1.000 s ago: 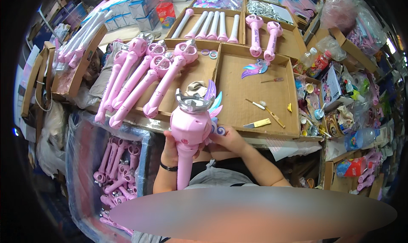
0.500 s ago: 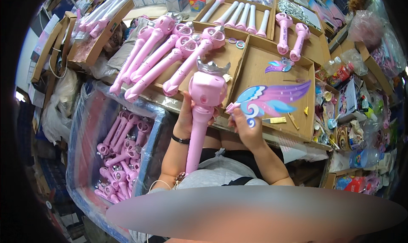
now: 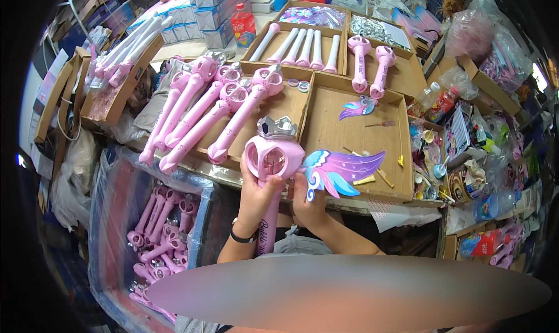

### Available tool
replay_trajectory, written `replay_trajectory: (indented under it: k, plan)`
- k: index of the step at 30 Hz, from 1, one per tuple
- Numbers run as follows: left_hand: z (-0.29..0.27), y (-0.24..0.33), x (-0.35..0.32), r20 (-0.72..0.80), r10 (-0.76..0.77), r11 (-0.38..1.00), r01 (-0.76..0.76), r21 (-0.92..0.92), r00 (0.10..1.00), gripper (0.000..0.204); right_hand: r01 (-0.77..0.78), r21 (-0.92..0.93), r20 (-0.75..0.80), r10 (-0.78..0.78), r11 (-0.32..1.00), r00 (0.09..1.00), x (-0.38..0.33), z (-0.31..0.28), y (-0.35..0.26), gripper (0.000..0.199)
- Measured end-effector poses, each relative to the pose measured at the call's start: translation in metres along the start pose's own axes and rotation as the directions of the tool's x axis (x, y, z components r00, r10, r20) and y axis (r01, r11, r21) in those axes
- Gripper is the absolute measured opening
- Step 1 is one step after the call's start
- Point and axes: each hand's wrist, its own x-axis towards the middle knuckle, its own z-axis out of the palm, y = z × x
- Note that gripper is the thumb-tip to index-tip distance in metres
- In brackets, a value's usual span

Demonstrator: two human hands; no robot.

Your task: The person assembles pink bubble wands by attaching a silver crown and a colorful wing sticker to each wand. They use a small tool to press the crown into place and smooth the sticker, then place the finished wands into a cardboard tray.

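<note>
Wing (image 3: 343, 173) now closer to wand (image 3: 272, 158) head; left hand (image 3: 256, 200) grip clenched on wand, right hand (image 3: 308, 202) grasping wing.

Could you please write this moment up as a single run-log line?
left hand: grips pink wand upright | right hand: holds purple-blue wing at wand's head | behind: cardboard tray, finished wands

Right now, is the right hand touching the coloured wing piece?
Touching: the head view shows the right hand gripping the wing piece at its inner end.
</note>
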Motion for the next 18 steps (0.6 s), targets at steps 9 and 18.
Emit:
replay_trajectory:
  k: [9, 18]
  plan:
    - [-0.015, -0.002, 0.003, -0.023, -0.107, 0.989, 0.104, -0.102, 0.994, 0.091, 0.036, -0.086, 0.269, -0.012, 0.996, 0.963, 0.023, -0.014, -0.016, 0.012]
    - [-0.001, -0.004, 0.0, 0.027, -0.101, 0.99, 0.103, -0.099, 0.995, 0.091, 0.175, -0.245, 0.065, -0.163, 0.954, 0.984, 0.002, -0.011, -0.001, 0.011]
